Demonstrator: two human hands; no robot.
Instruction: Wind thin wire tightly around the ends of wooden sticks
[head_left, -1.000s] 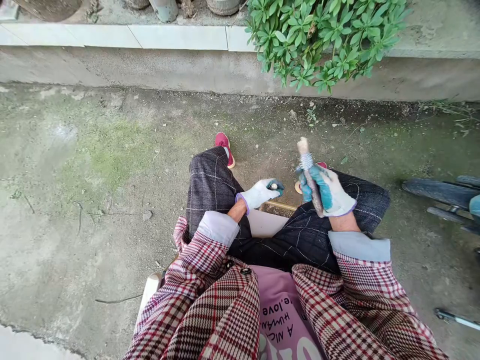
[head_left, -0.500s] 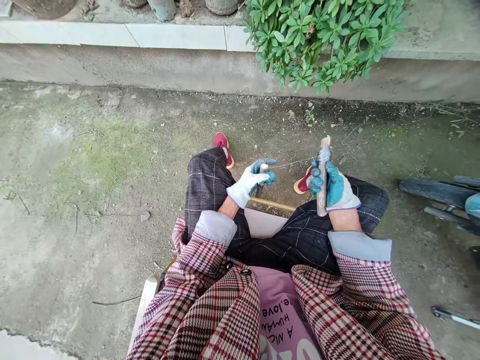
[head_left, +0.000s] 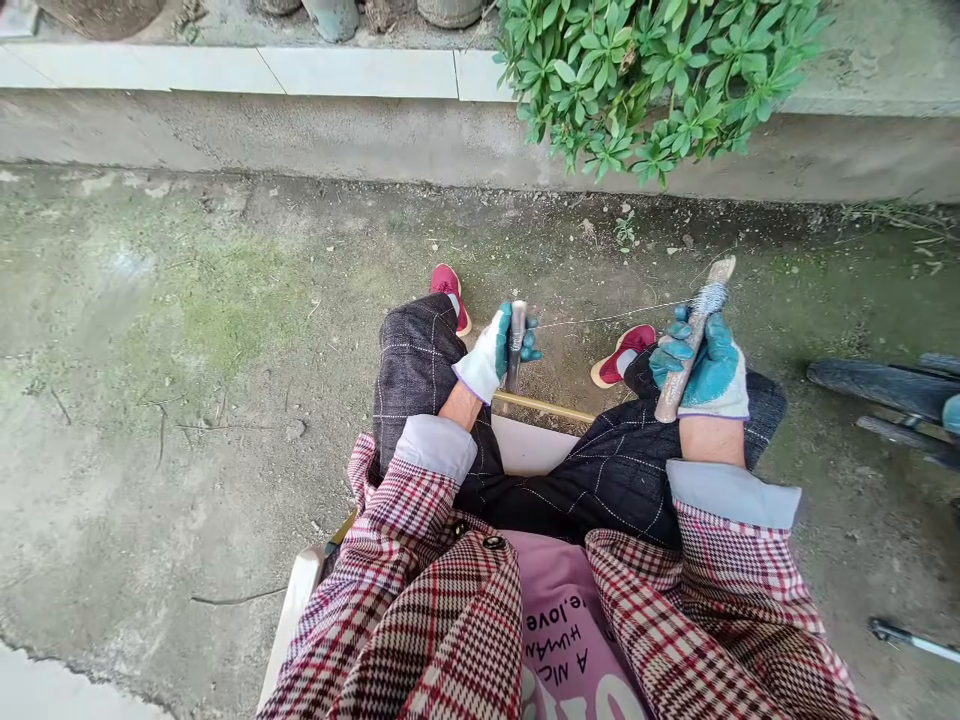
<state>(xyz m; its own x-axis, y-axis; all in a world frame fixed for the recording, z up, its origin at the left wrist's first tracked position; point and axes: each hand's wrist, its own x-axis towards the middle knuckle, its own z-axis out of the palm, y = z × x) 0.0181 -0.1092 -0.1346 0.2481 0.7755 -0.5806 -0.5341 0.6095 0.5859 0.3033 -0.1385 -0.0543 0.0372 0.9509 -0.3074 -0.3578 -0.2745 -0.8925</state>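
Observation:
Both my hands wear white gloves with teal palms. My left hand is closed around a short dark stick with a pale top end, held nearly upright. My right hand grips a thicker wooden stick that leans to the right. Near that stick's upper end sits a wound band of thin wire. A fine strand of the wire stretches between the two sticks, and a loose bit curls by the band. Both hands are above my knees, well apart.
I sit on a chair over a concrete floor. Ahead runs a low wall with a leafy green bush hanging over it. A dark wheel-like object stands at the right, above a thin pole.
My right hand has moved right, and its stick has tipped from upright to leaning right. My left hand has turned its stick and drawn slightly left. The strand between them has lengthened.

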